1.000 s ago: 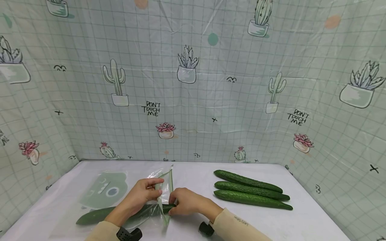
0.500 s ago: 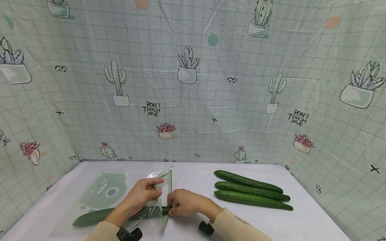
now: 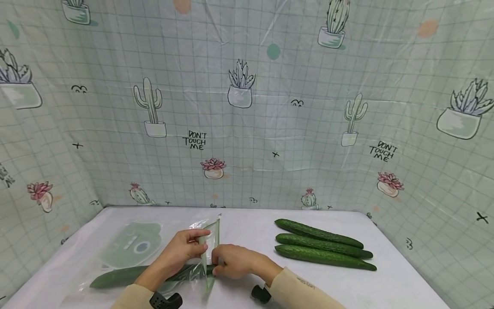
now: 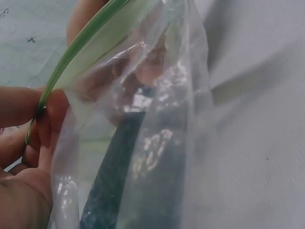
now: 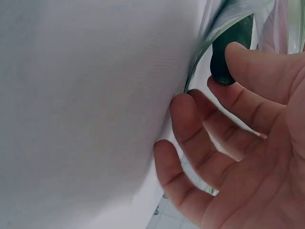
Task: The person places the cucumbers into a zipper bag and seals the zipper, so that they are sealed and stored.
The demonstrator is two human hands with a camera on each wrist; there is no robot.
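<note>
- I look first at the right hand (image 3: 235,261), as it is the one nearer the small end of the long, dark green, bumpy cucumber (image 3: 115,278).
- The cucumber lies to the left of the right fingers. Its long axis runs from those fingertips away to the left, under the left hand's wrist. I think this line matters most for the coming move.
- The right thumb and first finger pinch the small end, which pokes out of the bag's mouth. The other right fingers are loosely bent, and I see nothing in them.
- The rest of it is inside the flat, clear plastic bag (image 3: 131,246) with a pale green face printed on it, left of the right fingers.
- The left hand (image 3: 183,249) is above the cucumber, and its fingers pinch the bag's thin green rim (image 4: 66,59).
- I count one cucumber in the bag, one bag, two hands, and three loose green cucumbers (image 3: 324,245) side by side on the white table (image 3: 328,287), well apart from the right fingers, on their right.
</note>
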